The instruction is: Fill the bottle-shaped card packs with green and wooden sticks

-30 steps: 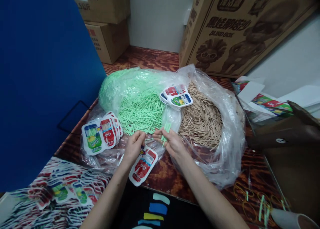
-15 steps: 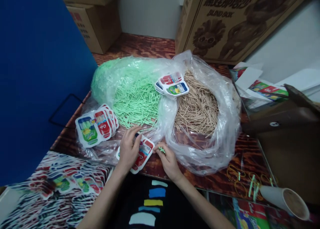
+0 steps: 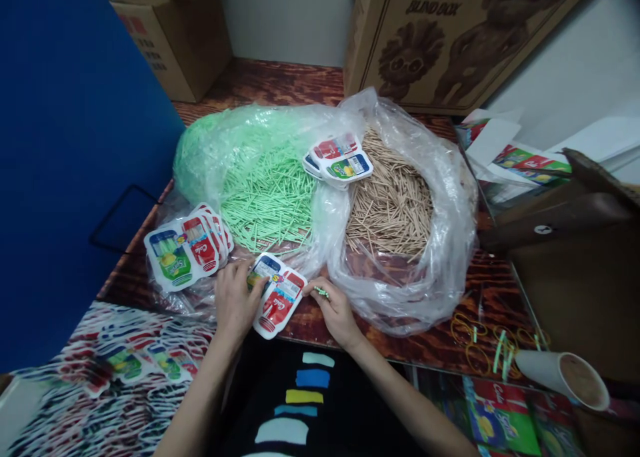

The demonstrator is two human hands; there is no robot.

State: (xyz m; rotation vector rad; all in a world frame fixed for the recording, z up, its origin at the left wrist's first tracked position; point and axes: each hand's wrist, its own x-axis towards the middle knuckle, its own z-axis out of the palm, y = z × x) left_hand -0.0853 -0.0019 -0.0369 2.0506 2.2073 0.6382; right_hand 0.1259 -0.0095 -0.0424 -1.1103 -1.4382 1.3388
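Observation:
A white-rimmed plastic twin tray [image 3: 283, 296] with Cola and Sprite labels lies tilted before me. My left hand [image 3: 237, 298] grips its left side, thumb over the Sprite half. Pinched in my right hand [image 3: 334, 314], by the tray's right edge, is a small bundle of green sticks [image 3: 321, 291], ends showing. Beyond are loose green sticks [image 3: 270, 197] in an open clear bag, and tan sticks [image 3: 393, 197] in another bag to the right. More twin trays [image 3: 187, 247] lie overlapped at the left, their Sprite compartment showing green sticks; a small stack [image 3: 340, 158] rests between the bags.
Many trays [image 3: 130, 377] fill the lower left. At the right are yellow rubber bands [image 3: 477, 360], a paper cup [image 3: 565, 377] on its side and an open carton [image 3: 575, 290]. A large printed box [image 3: 425, 57] stands behind; a blue panel [image 3: 75, 144] borders the left.
My left hand has shifted left across the tray, uncovering more of its front. The right hand keeps the green sticks by the tray's edge. The whole view has shifted slightly.

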